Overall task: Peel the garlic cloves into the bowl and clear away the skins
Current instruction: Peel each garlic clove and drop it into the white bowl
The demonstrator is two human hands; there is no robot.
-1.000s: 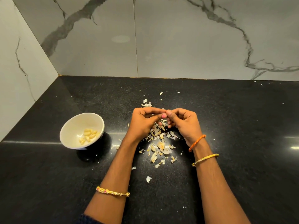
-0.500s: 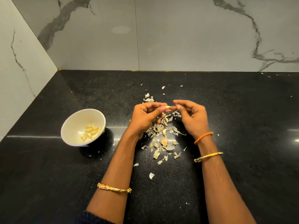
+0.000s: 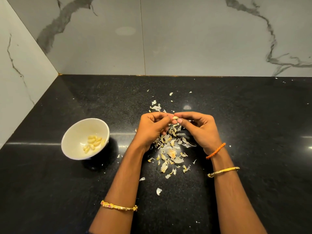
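Both hands meet above the litter: left hand [image 3: 152, 128] and right hand [image 3: 200, 130], fingers curled, pinch one garlic clove [image 3: 175, 118] between their fingertips, which I judge steadies it from both ends so the skin can be picked off and dropped straight onto the skins [image 3: 170, 149] piled beneath. Item two, the white bowl [image 3: 74, 132], well to the left on the black counter [image 3: 253, 115], holds the peeled cloves [image 3: 93, 143]; nothing stands between it and my hands. Stray flakes lie toward the marble wall [image 3: 185, 39], for later sweeping
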